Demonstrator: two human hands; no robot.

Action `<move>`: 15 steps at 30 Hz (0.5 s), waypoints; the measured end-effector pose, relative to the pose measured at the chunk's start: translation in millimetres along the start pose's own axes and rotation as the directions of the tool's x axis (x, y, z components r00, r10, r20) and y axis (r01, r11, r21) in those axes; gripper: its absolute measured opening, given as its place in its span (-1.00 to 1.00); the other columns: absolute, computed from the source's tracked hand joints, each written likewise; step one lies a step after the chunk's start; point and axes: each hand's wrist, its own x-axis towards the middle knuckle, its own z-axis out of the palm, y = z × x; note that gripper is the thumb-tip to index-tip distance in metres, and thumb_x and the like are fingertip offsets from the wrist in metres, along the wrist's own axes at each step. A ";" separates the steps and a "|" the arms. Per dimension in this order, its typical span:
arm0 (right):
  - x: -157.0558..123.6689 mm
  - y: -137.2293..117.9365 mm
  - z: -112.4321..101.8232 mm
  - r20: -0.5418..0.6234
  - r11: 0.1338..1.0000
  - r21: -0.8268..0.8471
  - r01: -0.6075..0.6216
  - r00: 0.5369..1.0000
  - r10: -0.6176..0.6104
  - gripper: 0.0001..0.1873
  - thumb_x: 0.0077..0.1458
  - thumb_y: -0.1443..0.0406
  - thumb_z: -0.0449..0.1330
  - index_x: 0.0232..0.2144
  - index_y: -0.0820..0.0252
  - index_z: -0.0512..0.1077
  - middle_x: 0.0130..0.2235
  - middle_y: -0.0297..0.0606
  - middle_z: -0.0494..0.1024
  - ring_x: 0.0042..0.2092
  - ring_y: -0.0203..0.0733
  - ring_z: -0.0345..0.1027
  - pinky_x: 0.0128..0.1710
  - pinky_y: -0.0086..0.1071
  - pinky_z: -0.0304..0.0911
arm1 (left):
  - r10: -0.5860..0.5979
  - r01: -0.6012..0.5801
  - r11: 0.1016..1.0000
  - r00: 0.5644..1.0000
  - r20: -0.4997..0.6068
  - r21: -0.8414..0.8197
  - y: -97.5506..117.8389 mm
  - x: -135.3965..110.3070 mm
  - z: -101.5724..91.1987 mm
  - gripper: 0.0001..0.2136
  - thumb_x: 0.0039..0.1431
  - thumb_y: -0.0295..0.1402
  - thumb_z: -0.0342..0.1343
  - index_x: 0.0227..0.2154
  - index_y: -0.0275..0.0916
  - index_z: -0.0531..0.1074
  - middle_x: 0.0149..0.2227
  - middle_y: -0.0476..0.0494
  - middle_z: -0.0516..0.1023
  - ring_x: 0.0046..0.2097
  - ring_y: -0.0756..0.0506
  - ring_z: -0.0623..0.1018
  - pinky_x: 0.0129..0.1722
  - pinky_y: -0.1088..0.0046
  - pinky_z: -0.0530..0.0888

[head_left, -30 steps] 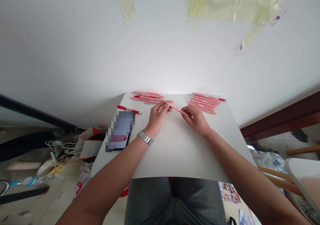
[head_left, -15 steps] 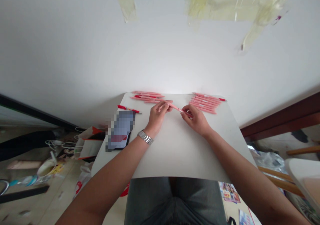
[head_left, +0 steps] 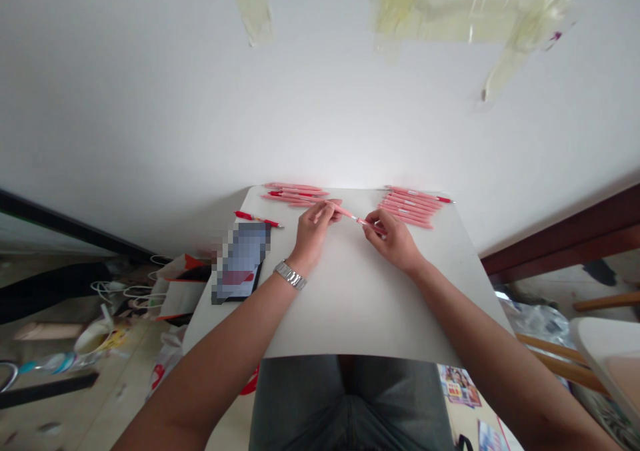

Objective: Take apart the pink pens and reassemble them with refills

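Observation:
Above the middle of the white table, a slim pink pen (head_left: 342,209) spans the space between my two hands, slanting down to the right. My left hand (head_left: 315,227), with a metal watch at its wrist, pinches the pen's upper left part. The lower right end sits in the closed fingers of my right hand (head_left: 391,237), which partly hide it. A pale stretch shows between the pen's pink parts; I cannot tell whether they are joined. Beyond my left hand lies a loose group of pink pens (head_left: 295,187). Past my right hand is a neat row of pink pens (head_left: 410,209).
A red pen (head_left: 259,219) lies at the table's left, above a blurred-out phone (head_left: 243,261). The white table (head_left: 360,317) meets a taped wall (head_left: 320,104). Bags (head_left: 183,284) stand on the floor at left; a wooden chair (head_left: 555,357) is at right.
The left part of the pen has shifted slightly left and up with my left hand. The pale stretch between the pink parts now sits further left. My right hand has barely moved.

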 end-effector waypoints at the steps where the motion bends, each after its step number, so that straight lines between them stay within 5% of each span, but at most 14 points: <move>1: 0.1 -0.2 -0.2 -0.002 1.000 -0.002 -0.001 1.000 0.001 -0.91 0.30 0.22 0.17 -0.21 0.08 0.35 -0.24 -0.25 0.55 -0.30 -0.17 0.44 -0.29 -0.31 0.34 | 0.001 -0.001 1.000 1.000 -0.003 -0.002 -0.2 0.5 -0.3 -0.70 0.28 -0.07 0.25 -0.30 -0.23 0.65 0.02 -0.24 0.64 -0.13 -0.06 0.60 -0.02 0.36 0.57; 15: 0.4 3.1 0.9 -0.012 1.000 -0.002 0.003 1.000 -0.003 -0.92 0.28 0.23 0.18 -0.21 0.07 0.35 -0.25 -0.27 0.55 -0.31 -0.18 0.44 -0.29 -0.32 0.35 | -0.008 0.005 0.999 0.998 -0.056 -0.041 1.6 2.3 -0.2 -0.71 0.29 -0.12 0.22 -0.37 -0.25 0.62 -0.01 -0.22 0.62 -0.06 -0.09 0.63 0.00 0.36 0.55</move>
